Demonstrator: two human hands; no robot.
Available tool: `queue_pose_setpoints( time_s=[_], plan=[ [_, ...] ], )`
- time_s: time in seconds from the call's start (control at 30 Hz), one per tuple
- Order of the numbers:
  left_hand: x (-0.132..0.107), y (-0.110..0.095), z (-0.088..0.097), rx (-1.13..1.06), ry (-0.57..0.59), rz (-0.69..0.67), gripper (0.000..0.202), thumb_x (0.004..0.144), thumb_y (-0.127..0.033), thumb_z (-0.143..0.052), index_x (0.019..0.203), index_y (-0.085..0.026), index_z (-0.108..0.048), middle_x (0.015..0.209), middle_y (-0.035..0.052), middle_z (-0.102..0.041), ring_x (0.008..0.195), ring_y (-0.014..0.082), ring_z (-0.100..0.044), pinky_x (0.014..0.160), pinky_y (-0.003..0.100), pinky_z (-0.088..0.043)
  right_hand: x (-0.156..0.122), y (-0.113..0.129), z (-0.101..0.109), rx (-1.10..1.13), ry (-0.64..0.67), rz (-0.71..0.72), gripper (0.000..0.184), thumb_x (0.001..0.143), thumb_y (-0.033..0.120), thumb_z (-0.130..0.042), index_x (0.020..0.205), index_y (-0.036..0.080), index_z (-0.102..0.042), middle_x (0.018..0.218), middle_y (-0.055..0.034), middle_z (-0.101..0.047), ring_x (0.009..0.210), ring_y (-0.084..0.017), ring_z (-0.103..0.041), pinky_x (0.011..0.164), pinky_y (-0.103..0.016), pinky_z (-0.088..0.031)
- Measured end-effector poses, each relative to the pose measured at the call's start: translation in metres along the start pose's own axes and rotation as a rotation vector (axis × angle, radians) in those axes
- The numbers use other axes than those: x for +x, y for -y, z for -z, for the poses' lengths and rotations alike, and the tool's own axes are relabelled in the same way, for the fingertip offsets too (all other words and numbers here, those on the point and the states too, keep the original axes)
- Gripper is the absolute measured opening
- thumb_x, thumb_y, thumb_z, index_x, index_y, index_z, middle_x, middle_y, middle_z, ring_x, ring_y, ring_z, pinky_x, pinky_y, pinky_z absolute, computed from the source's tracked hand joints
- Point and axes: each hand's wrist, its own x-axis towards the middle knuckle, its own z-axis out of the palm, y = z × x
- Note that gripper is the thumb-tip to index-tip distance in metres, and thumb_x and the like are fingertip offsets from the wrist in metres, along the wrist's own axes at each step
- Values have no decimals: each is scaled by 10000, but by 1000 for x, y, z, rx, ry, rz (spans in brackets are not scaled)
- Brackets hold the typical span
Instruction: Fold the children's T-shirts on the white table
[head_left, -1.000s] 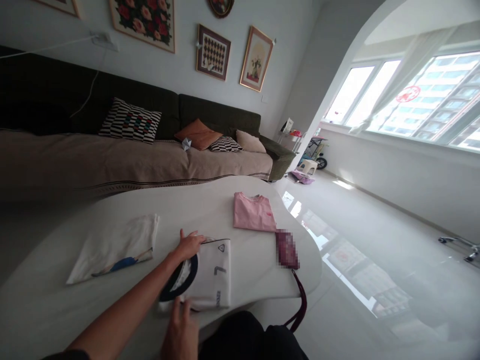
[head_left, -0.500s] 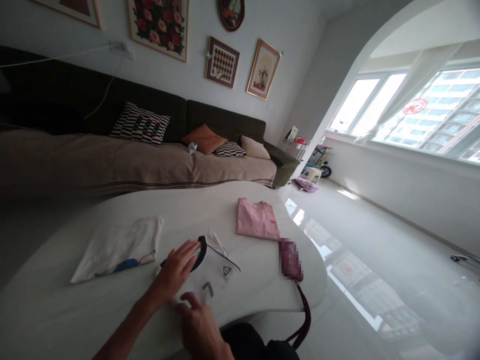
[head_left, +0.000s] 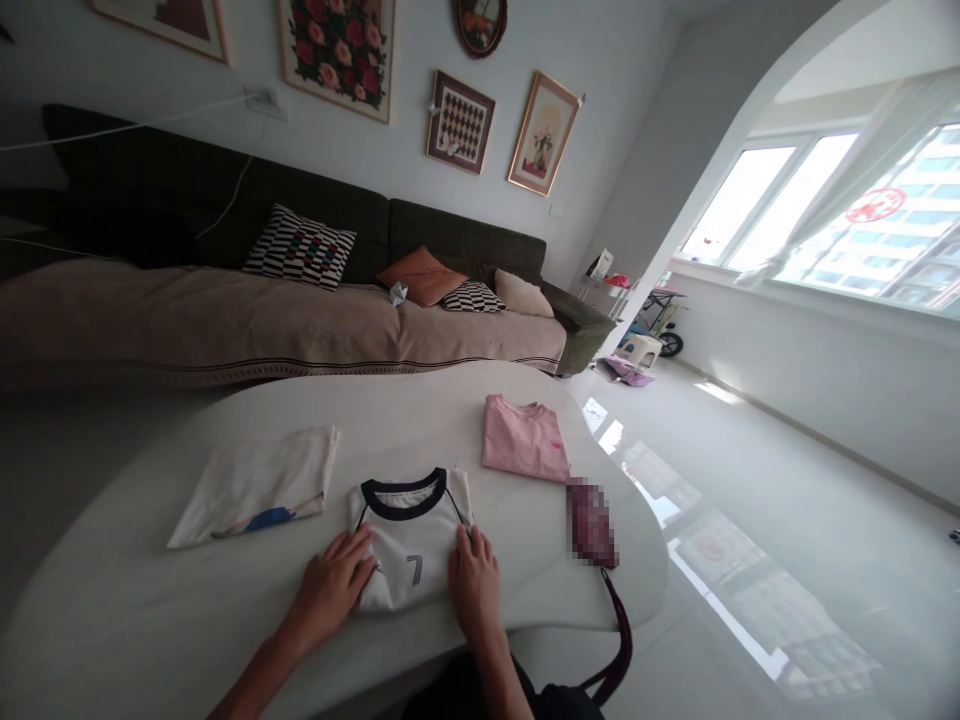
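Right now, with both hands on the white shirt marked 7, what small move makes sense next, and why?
Perhaps lightly smoothing the white shirt outward: the left hand and right hand rest on its opposite sides, and its front looks slightly rumpled beside the left hand.

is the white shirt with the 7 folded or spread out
Folded: the white shirt lies as a compact bundle, dark collar at the far edge, no sleeves spread, left hand and right hand on its sides.
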Motion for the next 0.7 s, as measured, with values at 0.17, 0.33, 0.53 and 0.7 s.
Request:
queue_pose_setpoints(
  time_s=[0.17,0.33,0.53,0.7],
  plan=[
    [9,10,-1,-210,-139,1,368,821,-358,-356,992,-158,-614,1036,106,-651,982,209,-603,897,321,-446,-65,-1,-16,112,-199,-103,355,828,252,-454,1166,199,-550,1124,-124,-564,1028,-279,-529,849,-391,-448],
    [-10,21,-26,-193,-171,115,400,729,-364,-454,1039,-139,-568,1007,127,-648,945,245,-617,851,338,-459,-79,-14,-19,295,-311,-285,311,829,292,-406,1086,172,-535,1000,-144,-571,891,-265,-593,715,-347,-491],
    [1,12,-7,-599,77,291,422,647,-428,-596,954,-139,-605,871,79,-699,856,251,-649,748,296,-500,-47,-23,4,453,-141,-358,260,698,251,-505,927,145,-571,703,-67,-593,653,-229,-594,594,-307,-453],
    [-7,-5,8,-886,289,347,480,638,-574,-614,830,-137,-652,779,55,-707,830,272,-646,745,317,-511,-52,-35,2,632,-126,-349,147,682,299,-512,696,178,-595,567,4,-542,542,-155,-526,533,-241,-407]
  ],
)
